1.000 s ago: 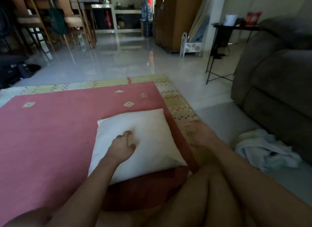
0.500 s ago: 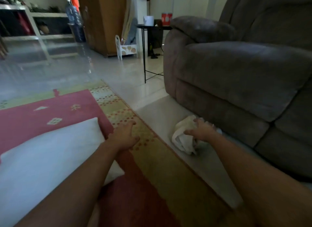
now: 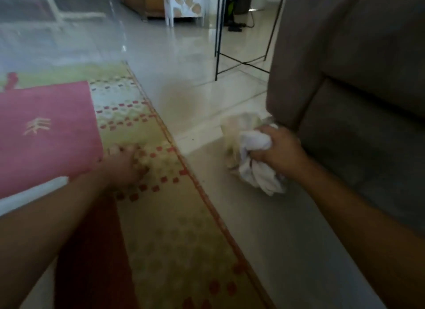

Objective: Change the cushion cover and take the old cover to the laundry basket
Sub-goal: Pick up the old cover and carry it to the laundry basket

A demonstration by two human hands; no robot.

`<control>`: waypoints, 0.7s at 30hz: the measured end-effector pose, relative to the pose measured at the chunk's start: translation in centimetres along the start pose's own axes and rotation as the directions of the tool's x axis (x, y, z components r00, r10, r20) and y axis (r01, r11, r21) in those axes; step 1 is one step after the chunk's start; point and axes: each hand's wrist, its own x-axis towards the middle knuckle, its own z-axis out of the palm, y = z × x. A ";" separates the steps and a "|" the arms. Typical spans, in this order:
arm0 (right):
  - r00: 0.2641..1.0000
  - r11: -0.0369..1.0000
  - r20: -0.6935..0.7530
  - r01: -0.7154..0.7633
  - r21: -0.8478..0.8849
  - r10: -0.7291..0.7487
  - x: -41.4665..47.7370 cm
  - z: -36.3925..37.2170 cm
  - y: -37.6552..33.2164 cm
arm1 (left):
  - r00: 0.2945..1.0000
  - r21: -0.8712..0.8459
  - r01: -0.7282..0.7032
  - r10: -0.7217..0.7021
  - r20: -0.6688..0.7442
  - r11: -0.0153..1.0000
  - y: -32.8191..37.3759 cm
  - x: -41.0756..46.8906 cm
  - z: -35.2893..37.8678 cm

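So far: apparently early to middle, judging by a plain white look and no patterned cover in sight.
Cushion point(image 3: 27, 195): only a sliver in view at the left edge, lying on the rug point(image 3: 174, 216), just behind the left forearm.
Cloth point(image 3: 255, 145): white, crumpled into 1 bunch, very likely a cushion cover; old or fresh, impossible to tell from here.
Place of cloth: over the bare floor point(image 3: 184, 90), between the rug edge and the sofa point(image 3: 368, 129), just beside the sofa base; touching the floor or lifted clear, not readable through the blur.
Right hand point(image 3: 279, 147): fingers curled tight round the upper part of the cloth, a full-fist grip, not a pinch.
Cloth against fingers: 1 puff bulging out past the knuckles on the far side, a looser tail hanging below the fist toward the near side, the middle hidden inside the palm.
Left hand point(image 3: 125, 163): planted on the yellow border of the rug, fingers fairly straight and spread, holding nothing, probably bracing the lean; finer detail lost to blur.
Still to do: fresh cover onto the cushion, if not done already; old cover carried off to the laundry basket.
Laundry basket: nowhere in view, so probably a walk ahead.
Risk: loose tail dragging or catching on the rug edge during the pull-in.
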 end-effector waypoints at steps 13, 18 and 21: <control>0.999 0.970 -0.032 0.011 -0.242 -0.019 -0.4 15.4 -8.0 | 0.981 -0.035 0.084 -0.089 -0.174 0.996 -1.6 -3.6 3.6; 1.000 0.967 -0.006 0.016 -0.256 -0.018 0.5 15.0 -7.9 | 0.987 -0.019 0.097 -0.099 -0.126 0.995 -1.2 -2.8 2.6; 0.999 0.981 -0.029 0.012 -0.196 -0.018 0.9 15.1 -8.6 | 0.996 -0.012 0.081 -0.081 -0.041 0.997 -1.1 -3.0 1.4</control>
